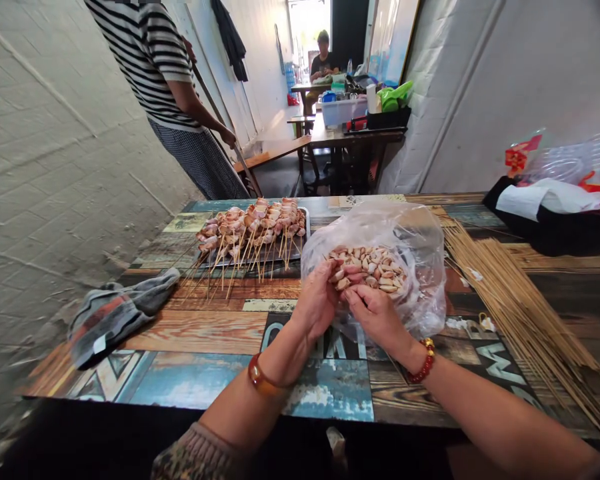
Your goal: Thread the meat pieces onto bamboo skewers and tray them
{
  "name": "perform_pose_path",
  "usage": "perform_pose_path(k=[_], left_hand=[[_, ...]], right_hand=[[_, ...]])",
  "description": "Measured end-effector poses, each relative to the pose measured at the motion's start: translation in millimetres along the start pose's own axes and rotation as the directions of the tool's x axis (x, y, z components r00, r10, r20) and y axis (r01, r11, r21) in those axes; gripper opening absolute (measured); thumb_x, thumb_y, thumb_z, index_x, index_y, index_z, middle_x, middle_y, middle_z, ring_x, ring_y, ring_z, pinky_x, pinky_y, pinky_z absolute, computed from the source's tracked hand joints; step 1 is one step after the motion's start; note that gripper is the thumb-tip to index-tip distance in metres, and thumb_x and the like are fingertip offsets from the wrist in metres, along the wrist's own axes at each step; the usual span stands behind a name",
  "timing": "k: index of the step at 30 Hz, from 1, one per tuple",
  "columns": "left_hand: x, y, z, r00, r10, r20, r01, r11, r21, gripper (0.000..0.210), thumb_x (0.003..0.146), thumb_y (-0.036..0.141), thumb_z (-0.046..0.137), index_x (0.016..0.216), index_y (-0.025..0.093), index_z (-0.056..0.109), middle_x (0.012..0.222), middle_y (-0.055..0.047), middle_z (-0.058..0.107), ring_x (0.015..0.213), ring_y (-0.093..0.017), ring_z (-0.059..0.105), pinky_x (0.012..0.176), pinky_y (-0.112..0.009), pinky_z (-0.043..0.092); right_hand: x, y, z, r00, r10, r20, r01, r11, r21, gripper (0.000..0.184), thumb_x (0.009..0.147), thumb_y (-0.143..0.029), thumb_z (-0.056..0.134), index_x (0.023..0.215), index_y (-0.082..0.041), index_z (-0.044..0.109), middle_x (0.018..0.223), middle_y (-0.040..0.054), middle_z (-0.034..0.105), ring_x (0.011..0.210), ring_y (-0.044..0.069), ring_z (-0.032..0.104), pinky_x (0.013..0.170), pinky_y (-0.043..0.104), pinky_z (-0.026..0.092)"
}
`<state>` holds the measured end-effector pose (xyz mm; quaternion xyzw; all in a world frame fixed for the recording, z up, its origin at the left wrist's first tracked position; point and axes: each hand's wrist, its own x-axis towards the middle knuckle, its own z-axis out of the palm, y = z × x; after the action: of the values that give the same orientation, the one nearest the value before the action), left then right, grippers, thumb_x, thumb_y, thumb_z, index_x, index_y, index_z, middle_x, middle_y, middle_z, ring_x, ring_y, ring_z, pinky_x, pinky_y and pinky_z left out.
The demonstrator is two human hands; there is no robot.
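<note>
A clear plastic bag (425, 233) lies spread open in front of me, filled with small pale tan-pink pieces (375, 263) that resemble garlic cloves. At the bag's near left edge, my left hand (320, 300) is closed with its fingers curled and a bracelet on the wrist. My right hand (375, 317) meets it there, thumb and fingers pinched together. What the fingertips hold is hidden among the pieces. Left of the bag, a metal tray (307, 230) carries a heap of loaded skewers (260, 227), their sticks pointing toward me.
Bare bamboo skewers (515, 300) lie piled at the right. A grey cloth (120, 310) rests at the table's left. Back right sits a black bag (540, 227) with white paper. Beyond the table, a person in stripes (155, 67) holds a long handle; another person (324, 63) sits farther back.
</note>
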<state>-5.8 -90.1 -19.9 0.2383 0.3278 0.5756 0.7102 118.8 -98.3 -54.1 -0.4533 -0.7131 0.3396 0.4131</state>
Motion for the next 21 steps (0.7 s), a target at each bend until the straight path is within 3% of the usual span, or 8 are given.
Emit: perform_pose_path(k=[3, 7, 9, 14, 18, 21], left_hand=[[1.8, 1.5, -2.1, 1.0, -0.003, 0.027, 0.003, 1.0, 0.024, 0.028, 0.078, 0.038, 0.068, 0.092, 0.017, 0.059, 0.087, -0.007, 0.07, 0.077, -0.017, 0.068, 0.049, -0.019, 0.042], [2.7, 1.7, -0.6, 0.998, -0.015, 0.054, 0.012, 0.999, 0.044, 0.028, 0.077, 0.039, 0.069, 0.091, 0.017, 0.058, 0.087, -0.007, 0.069, 0.077, -0.017, 0.067, 0.048, -0.019, 0.042], [3.1, 1.9, 0.4, 0.999, -0.012, 0.052, 0.01, 0.999, 0.042, 0.03, 0.077, 0.04, 0.07, 0.092, 0.017, 0.059, 0.089, -0.008, 0.069, 0.077, -0.017, 0.067, 0.05, -0.02, 0.044], [3.5, 6.6, -0.7, 0.998, 0.0, 0.06, -0.006, 0.996, 0.087, 0.033, 0.074, 0.039, 0.072, 0.095, 0.016, 0.06, 0.094, -0.01, 0.071, 0.08, -0.019, 0.068, 0.057, -0.023, 0.049], [2.4, 9.9, -1.9, 0.999, 0.04, -0.008, -0.038, 0.993, 0.109, 0.027, 0.075, 0.036, 0.072, 0.089, 0.015, 0.062, 0.091, -0.009, 0.072, 0.081, -0.018, 0.068, 0.076, -0.03, 0.053], [-0.4, 5.8, -0.3, 0.997, 0.073, -0.004, -0.071, 0.983, 0.169, 0.026, 0.077, 0.038, 0.07, 0.089, 0.015, 0.065, 0.096, -0.009, 0.072, 0.088, -0.018, 0.068, 0.08, -0.028, 0.052]], right_hand=[[-0.3, -0.2, -0.2, 0.991, 0.1, 0.093, -0.12, 0.962, 0.244, 0.034, 0.092, -0.042, 0.044, 0.077, -0.018, 0.062, 0.046, -0.0057, 0.041, 0.041, 0.01, 0.036, 0.042, 0.024, 0.028], [1.3, -1.4, -2.4, 0.954, 0.191, 0.23, -0.284, 0.822, 0.493, 0.04, 0.088, -0.054, 0.046, 0.077, -0.017, 0.056, 0.045, -0.0095, 0.032, 0.038, 0.008, 0.026, 0.038, 0.021, 0.02], [2.3, -2.1, -4.1, 0.951, 0.199, 0.237, -0.293, 0.822, 0.488, 0.041, 0.087, -0.055, 0.047, 0.078, -0.017, 0.057, 0.045, -0.0092, 0.034, 0.038, 0.007, 0.028, 0.037, 0.021, 0.02], [2.8, -2.7, -12.5, 0.954, 0.184, 0.236, -0.253, 0.918, 0.306, 0.038, 0.092, -0.049, 0.044, 0.08, -0.017, 0.061, 0.051, -0.0054, 0.049, 0.035, 0.007, 0.039, 0.037, 0.021, 0.029], [3.2, -6.1, -23.9, 0.985, 0.009, 0.17, -0.03, 0.993, 0.116, 0.033, 0.094, -0.04, 0.045, 0.075, -0.017, 0.061, 0.057, -0.0016, 0.057, 0.045, 0.01, 0.052, 0.05, 0.024, 0.041], [4.0, -7.7, -26.3, 0.995, -0.011, 0.095, -0.002, 0.991, 0.132, 0.029, 0.093, -0.041, 0.047, 0.095, -0.016, 0.063, 0.069, 0.0012, 0.062, 0.055, 0.013, 0.057, 0.056, 0.025, 0.045]])
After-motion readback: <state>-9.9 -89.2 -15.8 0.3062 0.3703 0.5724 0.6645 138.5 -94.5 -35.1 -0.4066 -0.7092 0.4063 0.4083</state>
